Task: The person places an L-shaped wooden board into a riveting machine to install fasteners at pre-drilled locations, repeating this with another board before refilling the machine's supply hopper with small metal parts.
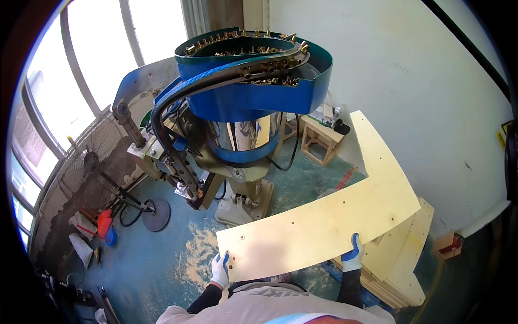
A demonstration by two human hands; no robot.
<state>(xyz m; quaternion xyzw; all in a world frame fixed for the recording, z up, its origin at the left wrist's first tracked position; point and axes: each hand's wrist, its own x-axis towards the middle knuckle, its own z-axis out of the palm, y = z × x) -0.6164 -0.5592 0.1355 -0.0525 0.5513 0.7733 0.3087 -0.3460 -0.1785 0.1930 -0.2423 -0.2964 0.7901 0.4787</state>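
A bent wooden board (318,216) was held in front of the machine (221,127), the left hand (220,270) gripping one end and the right hand (354,254) a long edge, presumably set well apart to balance its length, while a stack of boards (402,259) lay right of the machine.

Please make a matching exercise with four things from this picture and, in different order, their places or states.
1. Wooden panel
2. Panel stack
3. Standing fan
4. Feeder bowl

A. left side, near the windows
B. holding brass-coloured parts
C. held by left hand and right hand
D. lower right of the picture

Pairs: 1-C, 2-D, 3-A, 4-B
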